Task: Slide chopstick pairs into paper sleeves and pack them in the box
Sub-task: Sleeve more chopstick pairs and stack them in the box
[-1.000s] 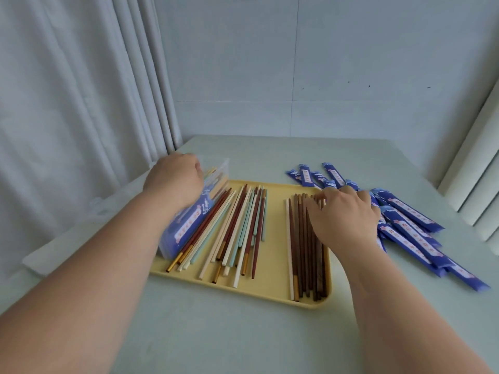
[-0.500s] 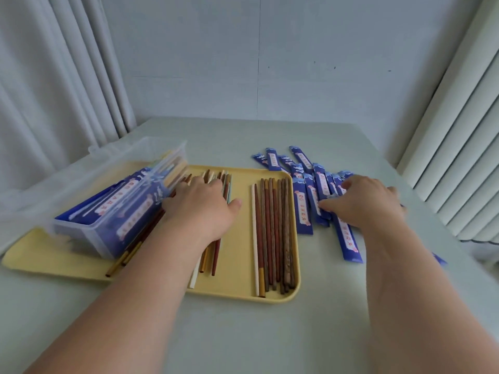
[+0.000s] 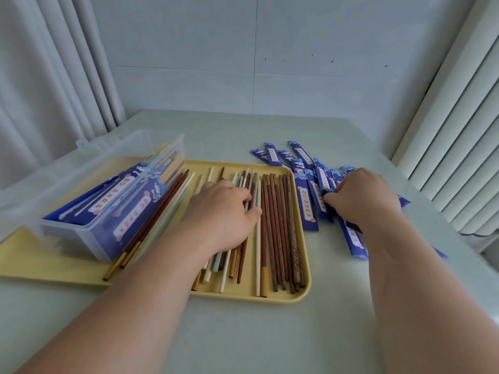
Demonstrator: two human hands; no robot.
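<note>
The right hand [image 3: 361,198] pinches, fingers curled tight, one blue printed paper sleeve [image 3: 320,178] among those scattered around it; it looks light and floppy, best held near its open end. The left hand [image 3: 221,214] lies palm-down, fingers bent, on loose wooden and coloured chopsticks [image 3: 280,233], probably stiff, smooth and apt to roll, best taken paired at mid-length; whether it grips any I cannot tell. Left of it, on the same yellow plastic tray [image 3: 302,295], stands the clear plastic box [image 3: 81,238] of filled sleeves.

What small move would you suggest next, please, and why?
Probably the right hand should lift one blue sleeve off the pile: its fingers curl on one beside the yellow tray, while the left hand rests on the loose chopsticks.
</note>
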